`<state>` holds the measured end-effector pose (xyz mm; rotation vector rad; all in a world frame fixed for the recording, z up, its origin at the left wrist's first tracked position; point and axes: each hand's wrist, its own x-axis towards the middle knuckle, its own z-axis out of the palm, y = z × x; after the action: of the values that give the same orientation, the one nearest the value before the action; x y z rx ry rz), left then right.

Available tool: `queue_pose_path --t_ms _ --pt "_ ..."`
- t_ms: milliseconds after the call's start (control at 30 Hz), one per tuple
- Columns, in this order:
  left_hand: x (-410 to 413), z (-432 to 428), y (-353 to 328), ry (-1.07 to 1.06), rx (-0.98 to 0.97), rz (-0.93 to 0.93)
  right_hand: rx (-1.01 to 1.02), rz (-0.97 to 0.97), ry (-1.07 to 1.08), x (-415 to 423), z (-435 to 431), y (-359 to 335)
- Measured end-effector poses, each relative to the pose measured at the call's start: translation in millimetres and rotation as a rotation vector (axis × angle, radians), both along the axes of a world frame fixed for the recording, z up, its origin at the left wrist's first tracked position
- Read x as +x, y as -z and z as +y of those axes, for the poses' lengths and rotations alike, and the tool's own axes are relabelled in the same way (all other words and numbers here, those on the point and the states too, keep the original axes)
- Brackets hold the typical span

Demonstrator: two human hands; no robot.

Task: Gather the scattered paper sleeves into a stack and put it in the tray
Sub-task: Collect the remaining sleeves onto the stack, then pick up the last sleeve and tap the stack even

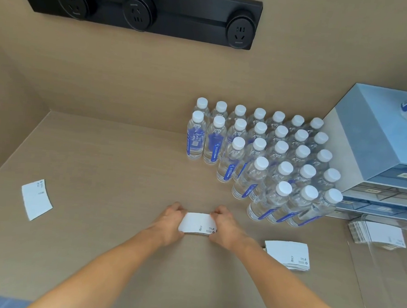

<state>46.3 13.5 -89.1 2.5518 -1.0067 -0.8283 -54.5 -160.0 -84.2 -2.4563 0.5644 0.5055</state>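
Note:
Both hands hold a small stack of white paper sleeves (197,223) against the table at centre front. My left hand (169,220) grips its left end and my right hand (226,226) grips its right end. One loose sleeve (36,199) lies flat at the far left. A second stack of sleeves (288,254) rests on the table to the right of my right arm. The clear plastic tray (380,283) stands at the right front, with more sleeves (381,232) lying in its far end.
Several rows of capped water bottles (269,158) stand close behind my right hand. A blue drawer unit (374,150) sits at the right, behind the tray. A black socket strip (146,12) is mounted on the back wall.

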Motion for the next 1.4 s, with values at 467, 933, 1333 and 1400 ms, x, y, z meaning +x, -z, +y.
queue_pose_path --t_ms 467,933,1333,1400 --pt "5.0 4.8 -0.9 -0.075 0.002 0.066 -0.208 0.089 -0.142 9.8 16.4 -10.0" --pt "90.4 172.2 -43.9 -0.159 0.178 -0.025 -0.262 -0.036 -0.328 115.1 151.8 -47.0" --pt "190.4 339.2 -44.1 -0.563 0.153 -0.041 -0.174 -0.025 -0.441 223.8 328.2 -55.7" --pt "189.6 341.6 -39.6 -0.713 0.117 -0.046 -0.169 -0.029 -0.475 239.3 342.8 -55.7"
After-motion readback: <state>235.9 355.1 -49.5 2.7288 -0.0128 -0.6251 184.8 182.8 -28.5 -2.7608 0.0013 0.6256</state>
